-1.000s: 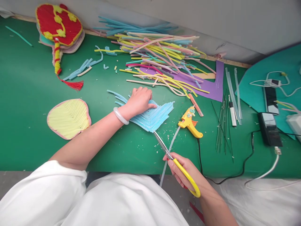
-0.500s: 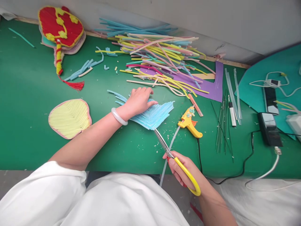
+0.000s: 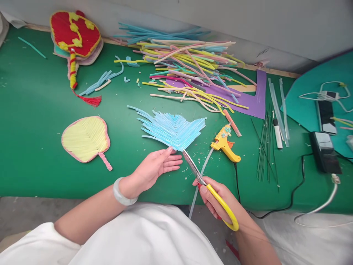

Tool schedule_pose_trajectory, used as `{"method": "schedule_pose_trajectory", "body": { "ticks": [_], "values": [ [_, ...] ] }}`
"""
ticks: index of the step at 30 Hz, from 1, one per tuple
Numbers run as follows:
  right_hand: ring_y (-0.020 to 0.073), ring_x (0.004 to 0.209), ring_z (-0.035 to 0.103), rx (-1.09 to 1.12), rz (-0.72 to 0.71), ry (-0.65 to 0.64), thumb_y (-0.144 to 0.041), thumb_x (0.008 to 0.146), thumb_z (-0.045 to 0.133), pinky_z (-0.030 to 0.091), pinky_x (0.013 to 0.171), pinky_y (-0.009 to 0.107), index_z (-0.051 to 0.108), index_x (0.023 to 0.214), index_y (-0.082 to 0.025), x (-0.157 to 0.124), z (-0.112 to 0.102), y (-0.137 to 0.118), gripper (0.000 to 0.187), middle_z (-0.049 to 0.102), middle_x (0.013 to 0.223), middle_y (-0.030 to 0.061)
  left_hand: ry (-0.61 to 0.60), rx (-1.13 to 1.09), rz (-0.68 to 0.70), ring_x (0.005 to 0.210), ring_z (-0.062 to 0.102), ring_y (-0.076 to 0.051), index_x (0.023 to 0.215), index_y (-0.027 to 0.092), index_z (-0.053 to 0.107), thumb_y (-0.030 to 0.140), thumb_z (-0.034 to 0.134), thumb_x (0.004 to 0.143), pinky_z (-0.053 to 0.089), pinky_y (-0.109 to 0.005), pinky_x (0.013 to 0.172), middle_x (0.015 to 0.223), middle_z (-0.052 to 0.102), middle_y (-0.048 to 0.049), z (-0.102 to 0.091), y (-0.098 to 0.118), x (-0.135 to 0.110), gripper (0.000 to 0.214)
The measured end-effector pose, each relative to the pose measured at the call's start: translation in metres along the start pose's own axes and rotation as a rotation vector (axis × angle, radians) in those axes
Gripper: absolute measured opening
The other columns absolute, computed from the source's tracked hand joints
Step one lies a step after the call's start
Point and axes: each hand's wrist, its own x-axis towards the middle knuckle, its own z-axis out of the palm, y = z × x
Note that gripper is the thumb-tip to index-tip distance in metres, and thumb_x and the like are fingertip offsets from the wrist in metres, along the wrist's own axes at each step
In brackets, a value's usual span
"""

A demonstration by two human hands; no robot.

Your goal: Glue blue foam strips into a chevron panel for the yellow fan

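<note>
My right hand is wrapped round the yellow and red handles of a pair of scissors. Their blades look closed, and the tip meets the lower point of a light-blue fan-shaped piece. This piece is made of pipe cleaners laid side by side in a V pattern, with uneven loose ends on its left. Below its lower edge, my left hand lies palm up with the fingers stretched out. The left thumb touches the edge or rests right beside it; I cannot tell which.
A yellow glue gun lies to the right. Behind is a heap of coloured pipe cleaners on purple sheet. A yellow leaf-shaped fan and a red fan lie left. Dark green wires and a power bank are right.
My left hand has moved from on top of the blue piece to below its lower edge, turning palm up. The scissors stay at the piece's lower point. The view has shifted slightly.
</note>
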Motion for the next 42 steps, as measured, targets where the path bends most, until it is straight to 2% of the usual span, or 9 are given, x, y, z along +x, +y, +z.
{"method": "schedule_pose_trajectory", "body": {
  "ticks": [3,7,10,14,18,22,29,36,42],
  "values": [
    [0.0053,0.037,0.033,-0.021,-0.02,0.004,-0.075,0.087,0.045,0.029,0.035,0.02,0.055,0.109,-0.02,0.0,0.001,0.001,0.06,0.04,0.06,-0.008,-0.028,-0.21,0.086,0.103,0.069,-0.025,0.089,0.013,0.068,0.042,0.076,0.082,0.051,-0.045,0.101,0.1,0.074,-0.0117,0.003,0.001,0.019,0.031],
    [0.0058,0.041,0.032,-0.051,-0.077,0.026,-0.073,0.088,0.047,0.027,0.038,0.021,0.056,0.109,-0.019,-0.002,0.004,0.003,0.058,0.038,0.063,-0.0071,0.087,-0.26,0.135,0.082,0.069,-0.018,0.079,0.012,0.07,0.032,0.079,0.079,0.053,-0.044,0.095,0.083,0.073,-0.0064,0.009,0.006,0.035,0.022],
    [0.0066,0.046,0.031,-0.06,-0.115,0.055,-0.071,0.088,0.048,0.029,0.042,0.021,0.056,0.11,-0.02,-0.003,0.006,0.005,0.056,0.034,0.064,-0.0072,0.109,-0.227,0.2,0.084,0.068,-0.019,0.079,0.012,0.072,0.033,0.082,0.075,0.053,-0.039,0.09,0.086,0.075,-0.0069,0.01,0.006,0.035,0.023],
    [0.007,0.049,0.028,-0.05,-0.151,0.017,-0.068,0.09,0.048,0.029,0.044,0.022,0.055,0.114,-0.02,-0.004,0.006,0.011,0.054,0.035,0.067,-0.0065,0.07,-0.187,0.302,0.094,0.069,-0.021,0.084,0.014,0.073,0.039,0.08,0.077,0.051,-0.036,0.089,0.099,0.075,-0.0083,0.008,0.006,0.026,0.027],
    [0.0077,0.05,0.03,-0.06,-0.23,-0.01,-0.066,0.091,0.047,0.029,0.044,0.022,0.054,0.115,-0.02,-0.004,0.004,0.017,0.052,0.037,0.068,-0.0056,0.076,-0.181,0.341,0.099,0.068,-0.022,0.088,0.014,0.073,0.04,0.079,0.078,0.051,-0.035,0.087,0.104,0.075,-0.0086,0.011,0.009,0.016,0.028],
    [0.0077,0.05,0.028,-0.061,-0.258,-0.019,-0.068,0.09,0.047,0.028,0.044,0.022,0.055,0.112,-0.02,-0.007,0.004,0.017,0.054,0.037,0.067,-0.0055,0.074,-0.185,0.356,0.097,0.068,-0.023,0.083,0.014,0.073,0.04,0.081,0.075,0.05,-0.032,0.082,0.1,0.076,-0.008,0.016,0.015,0.008,0.028],
    [0.0071,0.05,0.027,-0.037,-0.203,-0.008,-0.074,0.084,0.051,0.027,0.045,0.023,0.058,0.109,-0.02,-0.017,0.009,0.005,0.06,0.037,0.067,-0.0057,0.036,-0.165,0.346,0.083,0.067,-0.018,0.072,0.014,0.072,0.038,0.08,0.077,0.05,-0.029,0.074,0.084,0.075,-0.0055,0.016,0.018,0.001,0.026],
    [0.0075,0.051,0.028,-0.045,-0.246,-0.001,-0.076,0.084,0.049,0.026,0.046,0.024,0.059,0.108,-0.02,-0.02,0.012,0.001,0.062,0.039,0.067,-0.0053,-0.032,-0.221,0.301,0.086,0.068,-0.017,0.084,0.013,0.075,0.034,0.075,0.083,0.053,-0.028,0.077,0.095,0.076,-0.008,0.014,0.014,-0.001,0.021],
    [0.0071,0.051,0.028,-0.011,-0.288,-0.02,-0.075,0.084,0.05,0.026,0.046,0.023,0.06,0.107,-0.019,-0.02,0.012,-0.001,0.061,0.04,0.068,-0.0049,0.02,-0.346,0.2,0.085,0.069,-0.018,0.083,0.012,0.075,0.03,0.081,0.076,0.055,-0.036,0.088,0.093,0.076,-0.0078,0.013,0.013,0.002,0.02]
  ]
}}
